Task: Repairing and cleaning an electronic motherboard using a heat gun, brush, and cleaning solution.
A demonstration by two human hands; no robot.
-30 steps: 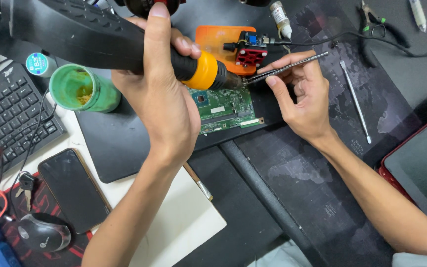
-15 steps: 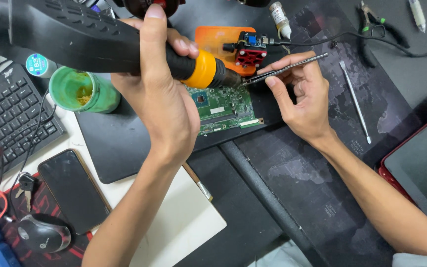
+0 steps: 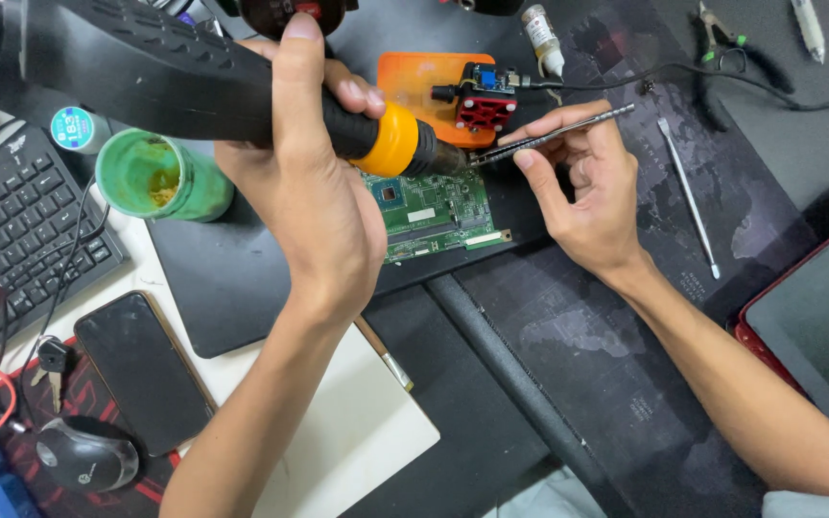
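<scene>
Left hand [image 3: 309, 182] wraps its grip tight around the black body of a hot-air gun [image 3: 175, 72], thumb up over the top, fingers curled round just behind the orange collar [image 3: 390, 139], and the dark nozzle points down at the upper edge of the green circuit board [image 3: 434, 211]. Right hand [image 3: 587, 187] comes in from the other side, its grip pinching a pair of slim metal tweezers [image 3: 554, 134] between thumb and forefinger, the tips meeting the board's top edge right beside the nozzle. The board lies flat on a black mat [image 3: 232, 288] in the middle of the worktop, partly under the left hand. Just behind it sits an orange pad [image 3: 419, 77] carrying a small red-and-black module [image 3: 484, 101], with a black cable running off to the right. Left of the gun stands an open green tub [image 3: 160, 177] with yellowish paste inside. Further out on the left: a black keyboard [image 3: 11, 225], a dark phone [image 3: 141, 369] lying face up, a mouse [image 3: 88, 453]. Out to the right, a thin metal probe [image 3: 688, 197] lies on the dark mat, pliers [image 3: 722, 38] near the top edge.
</scene>
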